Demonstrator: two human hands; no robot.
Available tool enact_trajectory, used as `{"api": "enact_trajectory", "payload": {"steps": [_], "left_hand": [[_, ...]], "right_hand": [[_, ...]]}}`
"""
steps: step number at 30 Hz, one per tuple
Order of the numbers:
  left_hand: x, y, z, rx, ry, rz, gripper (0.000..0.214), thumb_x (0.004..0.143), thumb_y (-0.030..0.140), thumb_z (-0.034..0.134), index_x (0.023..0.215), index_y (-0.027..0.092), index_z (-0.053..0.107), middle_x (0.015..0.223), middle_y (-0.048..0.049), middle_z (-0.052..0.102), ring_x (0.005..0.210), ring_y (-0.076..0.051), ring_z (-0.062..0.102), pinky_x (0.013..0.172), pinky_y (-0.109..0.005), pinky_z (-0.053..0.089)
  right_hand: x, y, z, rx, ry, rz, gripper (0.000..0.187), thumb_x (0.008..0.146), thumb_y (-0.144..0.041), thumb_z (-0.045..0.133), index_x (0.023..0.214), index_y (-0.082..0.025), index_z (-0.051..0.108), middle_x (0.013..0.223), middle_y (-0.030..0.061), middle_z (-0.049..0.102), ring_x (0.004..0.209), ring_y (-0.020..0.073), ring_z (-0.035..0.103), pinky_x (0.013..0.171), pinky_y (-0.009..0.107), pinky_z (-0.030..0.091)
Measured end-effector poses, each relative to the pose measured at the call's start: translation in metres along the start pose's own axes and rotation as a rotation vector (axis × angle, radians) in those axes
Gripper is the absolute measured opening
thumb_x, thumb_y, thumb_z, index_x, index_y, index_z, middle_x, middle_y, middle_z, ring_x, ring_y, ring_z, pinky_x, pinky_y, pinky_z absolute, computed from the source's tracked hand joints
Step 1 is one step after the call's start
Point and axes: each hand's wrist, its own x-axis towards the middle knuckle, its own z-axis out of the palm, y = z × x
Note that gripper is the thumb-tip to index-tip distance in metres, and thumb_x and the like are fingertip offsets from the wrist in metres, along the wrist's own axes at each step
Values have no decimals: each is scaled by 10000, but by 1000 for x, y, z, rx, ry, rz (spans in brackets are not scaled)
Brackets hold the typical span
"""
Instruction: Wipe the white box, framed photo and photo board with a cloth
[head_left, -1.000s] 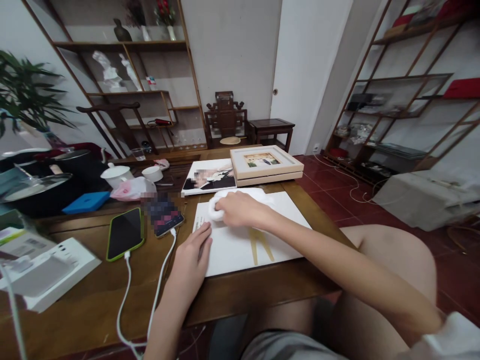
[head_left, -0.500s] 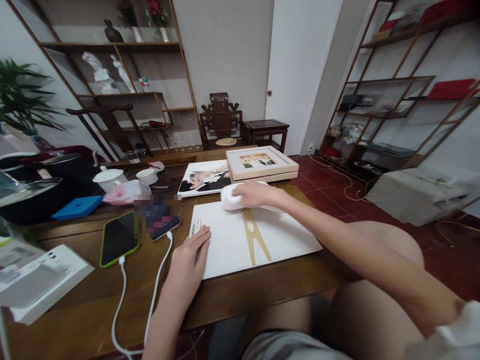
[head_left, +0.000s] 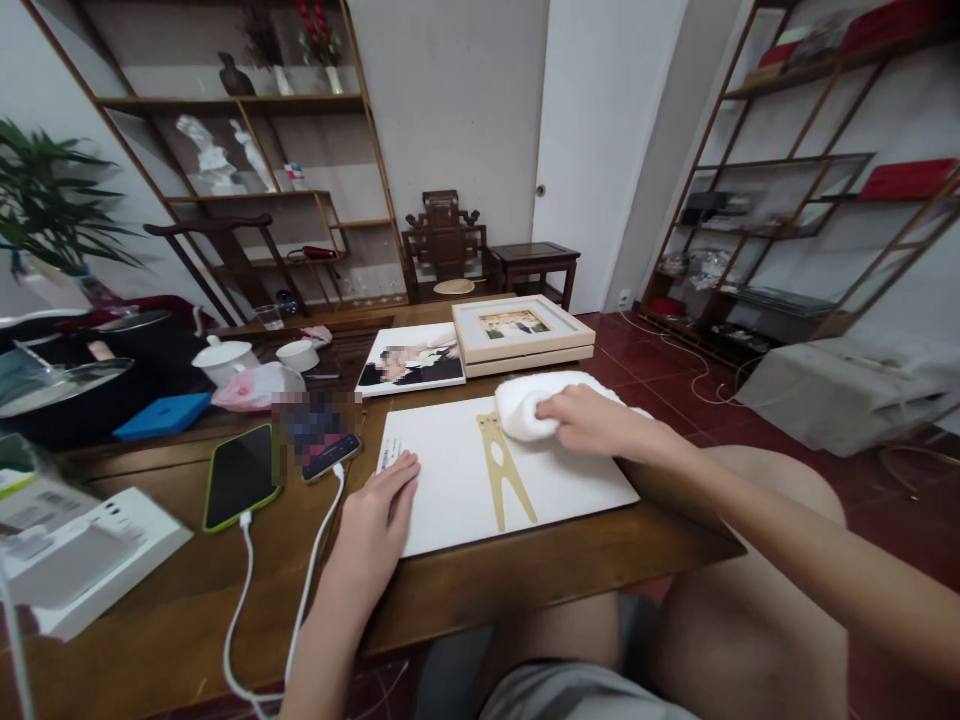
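Note:
A white panel (head_left: 442, 480), the back of a picture frame by its look, lies flat on the wooden table with a gold A-shaped stand (head_left: 504, 470) on it. My left hand (head_left: 386, 505) rests flat on the panel's left edge, fingers stretched out. Bunched in my right hand (head_left: 589, 420) is a white cloth (head_left: 525, 405), pressed on the panel's far right part, beside the top of the stand. The cloth hides the panel's far right corner.
Behind the panel lie a photo print (head_left: 412, 358) and a stacked pale wooden frame (head_left: 525, 330). To the left are a green-cased phone (head_left: 241, 478), another phone (head_left: 330, 455) with cables, a white box (head_left: 112, 560), a blue box (head_left: 161, 415) and a white teapot (head_left: 223, 358).
My right hand has slid the white cloth to the right across the panel, uncovering the top of the gold stand. My left hand stays in place on the edge.

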Motion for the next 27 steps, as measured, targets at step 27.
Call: {"api": "enact_trajectory", "payload": {"steps": [27], "left_hand": [[1, -1, 3, 11, 17, 52, 330, 855, 225, 436, 983, 65, 695, 1083, -175, 681, 1030, -267, 645, 930, -425, 497]], "right_hand": [[-26, 12, 0, 106, 6, -116, 212, 541, -22, 387, 617, -182, 503, 602, 16, 522, 631, 172, 472, 596, 264, 289]]}}
